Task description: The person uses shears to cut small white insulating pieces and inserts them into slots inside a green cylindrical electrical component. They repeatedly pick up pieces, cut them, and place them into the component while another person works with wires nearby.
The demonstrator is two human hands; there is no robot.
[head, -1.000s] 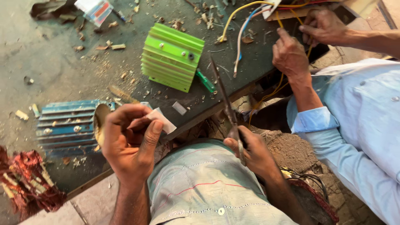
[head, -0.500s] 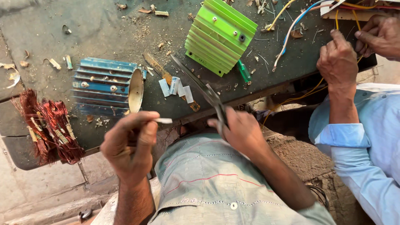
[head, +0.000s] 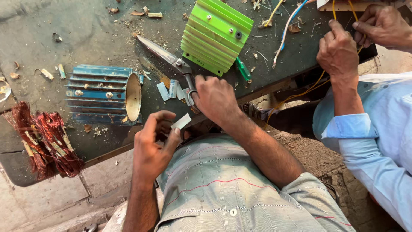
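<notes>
My left hand [head: 155,144] pinches a small pale paper strip [head: 182,121] between thumb and fingers, just off the bench's near edge. My right hand [head: 216,97] grips the handles of a pair of scissors [head: 166,53], whose blades lie flat on the dark bench pointing away to the upper left. Several cut paper pieces [head: 171,90] lie on the bench beside my right hand. A blue finned motor housing [head: 103,94] lies on its side to the left of both hands.
A green finned motor housing [head: 216,35] and a green-handled screwdriver [head: 243,70] sit beyond my right hand. A bundle of copper winding wire [head: 43,141] lies at the left edge. Another person's hands [head: 339,51] work on coloured wires [head: 284,25] at the right.
My right hand has carried the scissors forward and laid them on the bench. My left hand stays near the edge with the paper strip. The view has shifted.
</notes>
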